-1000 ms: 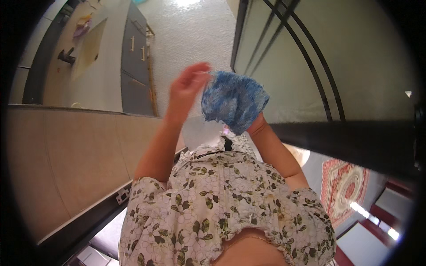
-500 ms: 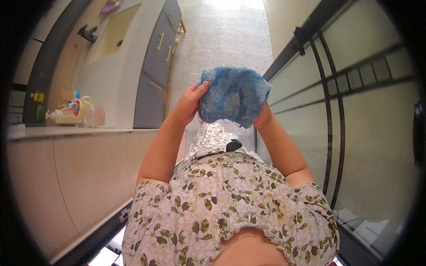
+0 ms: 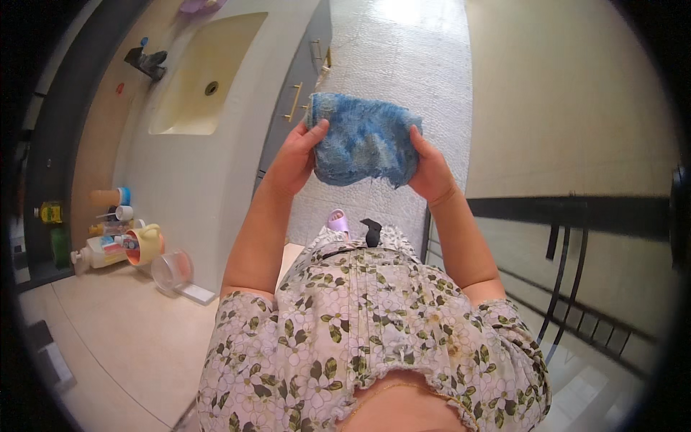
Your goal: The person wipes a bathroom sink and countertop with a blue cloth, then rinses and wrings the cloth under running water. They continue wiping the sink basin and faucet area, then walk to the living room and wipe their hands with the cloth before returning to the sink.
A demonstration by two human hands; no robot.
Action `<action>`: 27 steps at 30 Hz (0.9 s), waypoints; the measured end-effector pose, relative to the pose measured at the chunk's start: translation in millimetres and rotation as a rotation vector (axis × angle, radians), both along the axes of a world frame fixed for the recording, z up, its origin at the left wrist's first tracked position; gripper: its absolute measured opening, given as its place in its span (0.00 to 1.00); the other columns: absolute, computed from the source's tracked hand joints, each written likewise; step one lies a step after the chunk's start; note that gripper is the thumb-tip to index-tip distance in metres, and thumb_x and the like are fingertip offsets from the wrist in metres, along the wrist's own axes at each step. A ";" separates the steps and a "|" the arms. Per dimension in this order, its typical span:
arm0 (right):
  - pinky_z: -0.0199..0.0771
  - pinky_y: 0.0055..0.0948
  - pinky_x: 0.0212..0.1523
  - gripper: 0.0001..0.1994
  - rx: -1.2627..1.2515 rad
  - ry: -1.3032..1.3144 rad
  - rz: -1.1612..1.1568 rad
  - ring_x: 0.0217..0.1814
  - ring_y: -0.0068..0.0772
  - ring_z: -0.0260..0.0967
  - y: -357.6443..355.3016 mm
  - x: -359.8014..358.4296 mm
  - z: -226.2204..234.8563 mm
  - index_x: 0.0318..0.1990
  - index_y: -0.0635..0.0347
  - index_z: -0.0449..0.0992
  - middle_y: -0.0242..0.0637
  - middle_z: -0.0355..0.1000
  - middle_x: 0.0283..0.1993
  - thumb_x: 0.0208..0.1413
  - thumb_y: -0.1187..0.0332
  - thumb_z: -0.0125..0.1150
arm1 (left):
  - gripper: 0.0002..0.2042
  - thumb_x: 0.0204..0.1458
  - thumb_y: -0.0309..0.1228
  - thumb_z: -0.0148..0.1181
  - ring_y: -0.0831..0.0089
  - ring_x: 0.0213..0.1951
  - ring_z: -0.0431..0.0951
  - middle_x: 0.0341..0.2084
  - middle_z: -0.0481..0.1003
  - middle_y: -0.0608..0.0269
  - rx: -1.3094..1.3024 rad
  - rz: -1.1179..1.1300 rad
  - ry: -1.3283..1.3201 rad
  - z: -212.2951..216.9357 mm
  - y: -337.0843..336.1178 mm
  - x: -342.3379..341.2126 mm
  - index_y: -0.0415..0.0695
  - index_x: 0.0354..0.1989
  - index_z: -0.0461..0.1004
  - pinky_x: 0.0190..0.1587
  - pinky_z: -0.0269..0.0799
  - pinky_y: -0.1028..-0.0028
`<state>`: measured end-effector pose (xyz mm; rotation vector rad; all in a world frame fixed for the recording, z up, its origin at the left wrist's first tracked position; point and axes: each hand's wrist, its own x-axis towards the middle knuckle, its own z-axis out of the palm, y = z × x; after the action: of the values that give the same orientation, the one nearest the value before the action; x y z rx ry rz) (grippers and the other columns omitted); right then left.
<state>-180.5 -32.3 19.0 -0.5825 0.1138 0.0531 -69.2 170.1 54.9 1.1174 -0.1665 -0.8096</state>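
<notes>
A folded blue cloth (image 3: 366,144) with greyish patches and frayed edges is stretched between my two hands in front of my body. My left hand (image 3: 294,158) grips its left side, the thumb on top and the fingers hidden beneath. On the opposite side my right hand (image 3: 432,167) holds the right edge in the same way, thumb uppermost. The cloth hangs in the air above the floor, spread fairly flat.
To the left runs a pale counter (image 3: 187,180) with a sunken basin (image 3: 191,79) and a dark tap (image 3: 147,63). A yellow cup (image 3: 148,245), a pump bottle (image 3: 101,253) and a clear container (image 3: 171,272) stand on it. A dark-framed glass door (image 3: 576,252) is at right.
I have moved forward and the view has turned, showing more of the basin and counter. My right thumb now rests on top of the cloth; earlier that hand was mostly behind it.
</notes>
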 end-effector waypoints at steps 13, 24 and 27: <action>0.73 0.33 0.47 0.22 -0.361 0.154 -0.056 0.46 0.32 0.70 -20.9 -48.4 21.0 0.52 0.63 0.64 0.39 0.69 0.47 0.60 0.54 0.49 | 0.23 0.60 0.47 0.43 0.69 0.48 0.73 0.47 0.72 0.59 -0.251 -0.017 0.156 29.5 -7.8 -63.1 0.41 0.52 0.66 0.52 0.67 0.68; 0.71 0.29 0.39 0.16 -1.394 -0.408 -0.622 0.41 0.32 0.68 32.9 -36.1 56.8 0.39 0.59 0.71 0.37 0.68 0.42 0.41 0.71 0.68 | 0.22 0.60 0.48 0.41 0.69 0.47 0.72 0.46 0.73 0.62 -0.296 0.102 0.170 39.4 -0.2 -63.9 0.43 0.52 0.66 0.52 0.66 0.67; 0.71 0.29 0.39 0.18 -1.601 -0.554 -0.604 0.42 0.37 0.68 53.7 -32.6 61.8 0.38 0.58 0.72 0.39 0.67 0.41 0.35 0.75 0.70 | 0.20 0.60 0.44 0.43 0.71 0.47 0.72 0.45 0.72 0.63 -0.315 0.055 0.180 40.0 1.3 -63.4 0.43 0.53 0.65 0.52 0.65 0.68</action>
<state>-213.2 21.4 80.8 -2.1003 -0.2557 -0.8627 -132.6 171.4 94.9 0.7460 -0.1070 -0.7989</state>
